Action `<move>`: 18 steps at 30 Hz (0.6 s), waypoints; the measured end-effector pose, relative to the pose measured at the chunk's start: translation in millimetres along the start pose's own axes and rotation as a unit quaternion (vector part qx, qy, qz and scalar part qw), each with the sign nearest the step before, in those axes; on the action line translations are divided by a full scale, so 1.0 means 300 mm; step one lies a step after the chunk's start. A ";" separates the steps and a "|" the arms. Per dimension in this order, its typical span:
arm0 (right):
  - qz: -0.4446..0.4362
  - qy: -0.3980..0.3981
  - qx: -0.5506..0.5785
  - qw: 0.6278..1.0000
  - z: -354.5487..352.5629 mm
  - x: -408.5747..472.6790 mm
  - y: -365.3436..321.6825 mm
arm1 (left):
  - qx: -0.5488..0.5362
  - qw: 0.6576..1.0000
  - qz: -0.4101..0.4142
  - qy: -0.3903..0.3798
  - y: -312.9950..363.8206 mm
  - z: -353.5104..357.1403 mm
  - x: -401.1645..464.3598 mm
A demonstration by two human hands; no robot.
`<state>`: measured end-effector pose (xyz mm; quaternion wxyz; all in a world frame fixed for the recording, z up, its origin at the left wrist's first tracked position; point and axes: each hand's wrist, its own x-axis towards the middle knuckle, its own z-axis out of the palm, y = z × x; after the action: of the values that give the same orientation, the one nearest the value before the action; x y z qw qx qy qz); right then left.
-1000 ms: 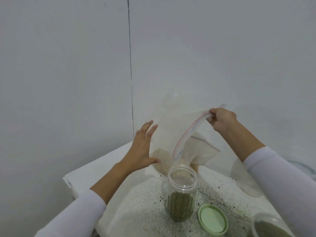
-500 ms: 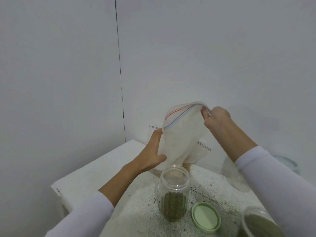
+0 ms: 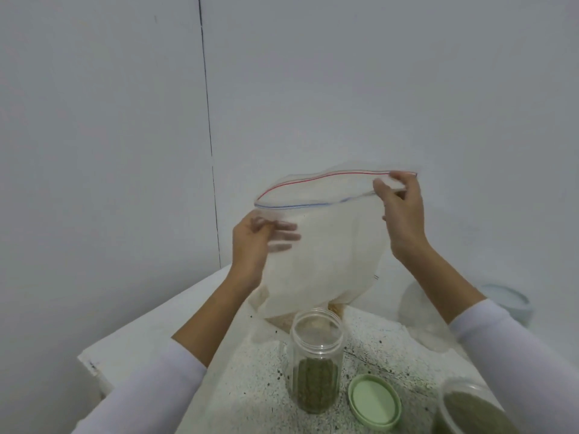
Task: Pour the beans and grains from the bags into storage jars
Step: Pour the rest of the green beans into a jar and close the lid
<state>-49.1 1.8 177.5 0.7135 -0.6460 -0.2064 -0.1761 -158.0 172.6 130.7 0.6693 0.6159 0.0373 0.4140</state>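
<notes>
In the head view we see a clear jar (image 3: 316, 358) standing open near the middle of the speckled table (image 3: 250, 386), roughly a third full of green beans (image 3: 316, 385). Its green lid (image 3: 374, 402) lies flat just to the right. A second container (image 3: 470, 408) at the near right corner, cut by the frame edge, holds more green grains. Above and just behind the jar we hold a clear zip bag (image 3: 326, 252), its mouth gaping upward with red and blue seal lines; it looks nearly empty, though a few pale grains show at its bottom.

The table's left edge runs close to the wall corner; there is bare surface left of the jar. A pale blue round object (image 3: 507, 302) sits far right.

Our right hand (image 3: 404, 214) pinches the bag's rim at its right end between thumb and fingers. Our left hand (image 3: 257, 242) grips the bag's left side, fingers spread behind the plastic, blurred.
</notes>
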 end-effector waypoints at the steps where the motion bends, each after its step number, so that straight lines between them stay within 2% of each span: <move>1: -0.065 0.006 -0.012 0.998 -0.026 -0.012 0.012 | -0.007 1.000 0.004 0.000 0.018 -0.007 0.006; 3: -0.162 0.052 -0.018 0.985 -0.079 -0.023 0.034 | -0.038 0.999 0.004 0.001 0.050 -0.013 0.018; 4: -0.174 0.073 -0.013 0.982 -0.103 -0.023 0.047 | -0.052 0.999 0.003 -0.002 0.062 -0.021 0.024; 6: -0.103 0.062 0.009 0.993 -0.158 -0.021 0.056 | -0.077 0.997 -0.002 -0.020 0.085 -0.020 0.038; 8: 0.029 -0.038 0.059 0.997 -0.197 -0.014 0.060 | -0.097 0.995 -0.010 -0.039 0.096 -0.004 0.048; 10: 0.082 -0.106 0.053 0.989 -0.238 -0.013 0.058 | -0.103 0.993 -0.024 -0.055 0.094 0.029 0.046; 12: 0.050 -0.078 -0.001 0.996 -0.280 -0.017 0.046 | -0.104 0.991 -0.042 -0.071 0.084 0.062 0.040; 14: 0.014 -0.016 -0.068 0.997 -0.343 -0.026 0.025 | -0.104 0.989 -0.057 -0.083 0.069 0.103 0.031; 18: -0.023 0.059 -0.228 0.972 -0.496 -0.046 -0.007 | -0.088 0.990 -0.068 -0.086 0.041 0.204 -0.015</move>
<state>-52.0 -146.6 160.2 0.5541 -0.7750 -0.1331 -0.2733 -133.0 120.1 153.6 0.7482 0.5841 -0.0155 0.3143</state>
